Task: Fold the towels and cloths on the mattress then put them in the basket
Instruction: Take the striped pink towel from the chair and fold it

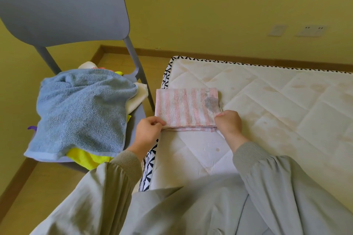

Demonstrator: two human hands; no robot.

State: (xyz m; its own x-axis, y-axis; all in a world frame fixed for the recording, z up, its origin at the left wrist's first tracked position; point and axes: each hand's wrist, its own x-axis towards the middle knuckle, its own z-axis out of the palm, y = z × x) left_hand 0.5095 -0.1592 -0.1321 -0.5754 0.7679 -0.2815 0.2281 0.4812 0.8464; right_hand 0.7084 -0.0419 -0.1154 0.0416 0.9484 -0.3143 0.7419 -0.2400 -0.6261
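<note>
Left hand (148, 131), right hand (228, 123) pinch striped towel (183, 108); chair (63, 5), blue towel (80, 112) beside mattress (267, 110).

No writing can be read; the mattress (267, 112) border bears only black arrow-like marks, seemingly pattern rather than letters; the wall plates (311, 30) are too blurred to tell.

light: soft, even daylight | shadows: faint | edges: wide-angle bowing | focus: slightly soft throughout
</note>
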